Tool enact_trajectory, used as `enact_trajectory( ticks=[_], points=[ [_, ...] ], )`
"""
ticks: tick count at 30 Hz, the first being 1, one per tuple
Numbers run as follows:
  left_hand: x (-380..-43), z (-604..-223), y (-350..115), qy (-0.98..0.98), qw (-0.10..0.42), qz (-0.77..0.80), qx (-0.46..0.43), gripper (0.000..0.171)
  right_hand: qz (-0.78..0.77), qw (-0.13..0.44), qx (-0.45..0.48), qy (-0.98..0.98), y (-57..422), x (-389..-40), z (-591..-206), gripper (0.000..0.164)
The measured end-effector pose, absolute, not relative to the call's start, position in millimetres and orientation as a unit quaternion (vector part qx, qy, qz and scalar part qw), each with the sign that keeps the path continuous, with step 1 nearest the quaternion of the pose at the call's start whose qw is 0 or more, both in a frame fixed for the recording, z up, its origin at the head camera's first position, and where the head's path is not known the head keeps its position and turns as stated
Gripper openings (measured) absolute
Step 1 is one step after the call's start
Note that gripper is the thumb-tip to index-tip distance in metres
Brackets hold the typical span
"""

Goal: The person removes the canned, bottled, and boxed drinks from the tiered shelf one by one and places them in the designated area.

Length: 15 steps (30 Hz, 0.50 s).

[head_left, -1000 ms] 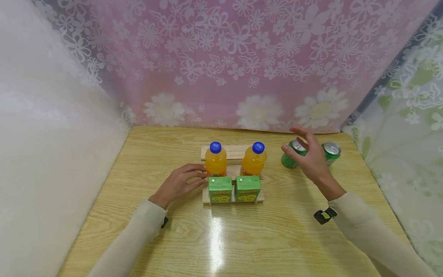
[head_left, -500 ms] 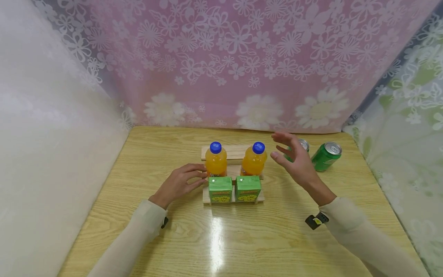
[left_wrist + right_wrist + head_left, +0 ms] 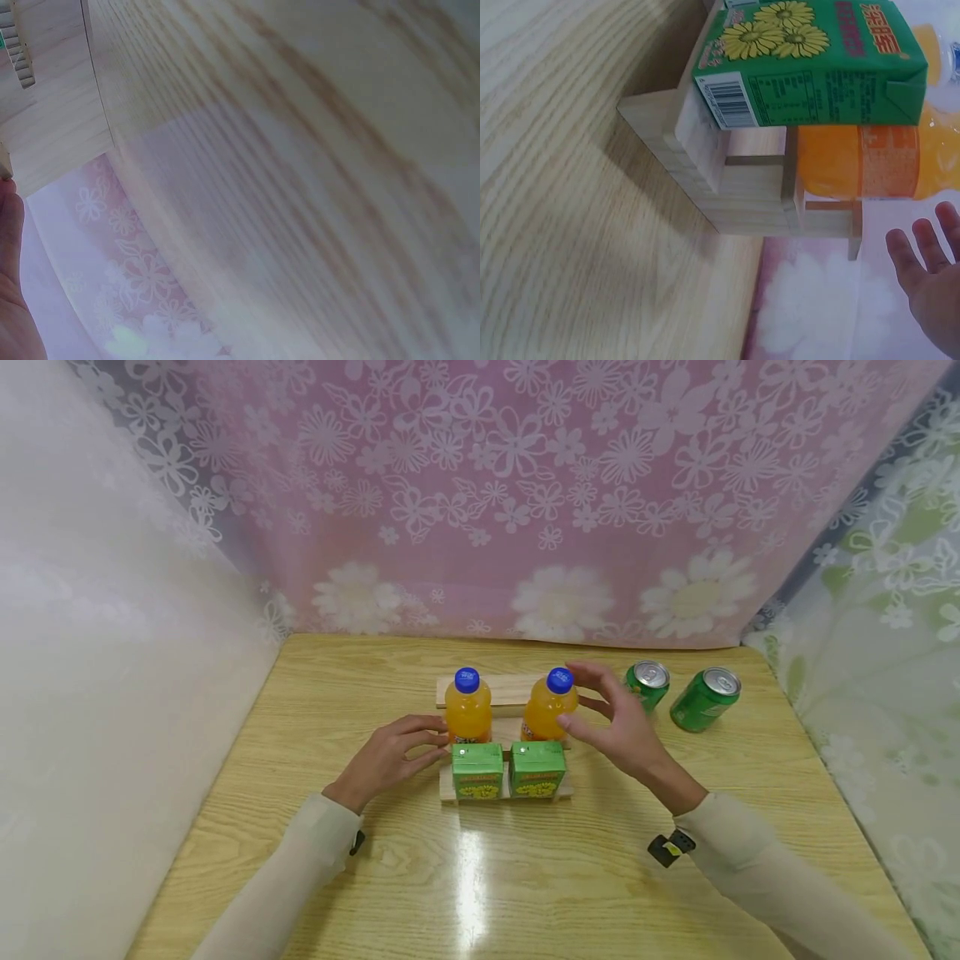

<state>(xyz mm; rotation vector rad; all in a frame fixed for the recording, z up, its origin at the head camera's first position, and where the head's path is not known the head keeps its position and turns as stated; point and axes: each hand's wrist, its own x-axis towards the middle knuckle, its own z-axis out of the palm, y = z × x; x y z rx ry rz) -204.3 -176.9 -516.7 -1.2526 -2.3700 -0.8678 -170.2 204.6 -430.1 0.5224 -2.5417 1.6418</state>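
Right orange bottle [image 3: 546, 713] upright, just beside right hand [image 3: 624, 727].

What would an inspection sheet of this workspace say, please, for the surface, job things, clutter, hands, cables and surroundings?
Surface: wood-grain table, with a bright reflection.
Job things: left bottle and right bottle on the rack, behind left box and right box; left can and right can stand on the table.
Clutter: nothing seen.
Left hand: fingertips at the rack's left end.
Right hand: fingers spread beside right bottle; contact unclear.
Cables: nothing seen.
Surroundings: pink floral cloth behind.
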Motion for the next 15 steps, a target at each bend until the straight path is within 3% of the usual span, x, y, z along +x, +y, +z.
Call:
enact_trajectory(
  ticks=[15],
  points=[
    [-204,-517,-177,-0.831,0.162,-0.304,-0.437,0.026,0.544,0.023,0.169,-0.821,193,-168,-436,0.065]
  ],
)
